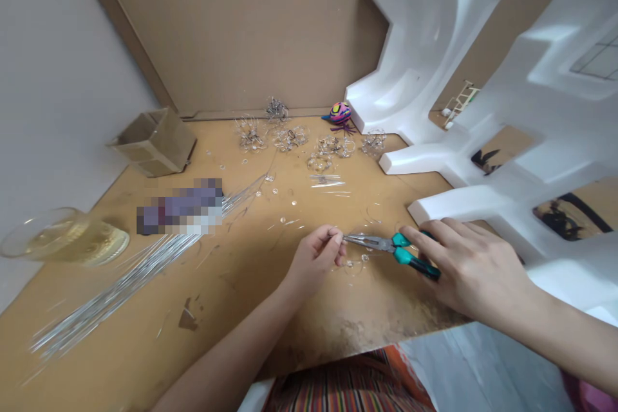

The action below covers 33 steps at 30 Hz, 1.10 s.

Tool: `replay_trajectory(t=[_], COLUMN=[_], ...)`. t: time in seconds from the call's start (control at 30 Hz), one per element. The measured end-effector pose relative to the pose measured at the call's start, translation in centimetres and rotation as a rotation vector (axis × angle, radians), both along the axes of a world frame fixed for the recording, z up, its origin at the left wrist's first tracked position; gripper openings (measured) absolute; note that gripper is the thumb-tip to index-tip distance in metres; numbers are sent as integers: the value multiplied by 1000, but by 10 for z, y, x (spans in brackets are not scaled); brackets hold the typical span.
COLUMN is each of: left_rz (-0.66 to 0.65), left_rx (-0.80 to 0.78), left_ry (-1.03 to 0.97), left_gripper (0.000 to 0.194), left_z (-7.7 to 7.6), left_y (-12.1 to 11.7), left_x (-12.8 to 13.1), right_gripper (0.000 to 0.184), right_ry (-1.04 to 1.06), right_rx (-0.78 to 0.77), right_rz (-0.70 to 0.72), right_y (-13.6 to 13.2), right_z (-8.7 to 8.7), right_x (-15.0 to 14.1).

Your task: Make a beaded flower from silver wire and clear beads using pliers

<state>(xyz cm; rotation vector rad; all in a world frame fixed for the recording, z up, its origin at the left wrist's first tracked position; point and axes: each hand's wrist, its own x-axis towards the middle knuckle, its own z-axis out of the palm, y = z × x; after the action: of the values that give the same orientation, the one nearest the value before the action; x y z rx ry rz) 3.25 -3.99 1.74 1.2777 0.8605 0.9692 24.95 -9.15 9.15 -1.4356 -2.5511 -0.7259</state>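
Pliers [386,244] grasped in the right hand [468,261] could nip the left hand [322,248], which pinches an indistinct piece [342,239], if they slip.

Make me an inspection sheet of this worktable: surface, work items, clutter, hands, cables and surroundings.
Surface: brown tabletop, scuffed and marked near the front edge.
Work items: long-nose pliers; bundle of straight wires; several coiled wire pieces; short wires.
Clutter: glass of yellowish liquid beside the bundle; cardboard box, top open; brown scrap; multicoloured object at the back; pixelated item, unidentifiable.
Hands: left hand pinched at the pliers' tips, anything gripped too small to tell; right hand on the green-and-black handles.
Cables: nothing seen.
Surroundings: white moulded structure with openings, right.
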Motion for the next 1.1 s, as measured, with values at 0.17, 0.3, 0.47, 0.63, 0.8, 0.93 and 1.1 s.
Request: replay_trajectory(t=[0.17,0.3,0.47,0.63,0.8,0.93,1.1], left_rz=[32,53,51,79,106,127,155], left_rx=[37,12,5,22,24,20,51], left_ry=[-37,-57,-61,-49,-53,-19,25], left_gripper=[19,19,18,19,20,19,20], left_z=[0,3,3,3,7,6,3], left_y=[-4,-6,-6,-7,-8,-9,-10], left_x=[2,2,2,3,4,4,3], right_gripper=[26,26,24,25,26,29,32], right_ry=[-4,-26,-30,-30,-16,-15,-50], right_rx=[-18,43,55,41,-37,-57,-16], right_rz=[-64,-57,-28,-38,-122,-87,-72], right_y=[-5,-7,-6,-4,0,4,6], right_z=[5,6,4,4,6,6,1], right_x=[-4,-7,-6,-5,-5,-3,0])
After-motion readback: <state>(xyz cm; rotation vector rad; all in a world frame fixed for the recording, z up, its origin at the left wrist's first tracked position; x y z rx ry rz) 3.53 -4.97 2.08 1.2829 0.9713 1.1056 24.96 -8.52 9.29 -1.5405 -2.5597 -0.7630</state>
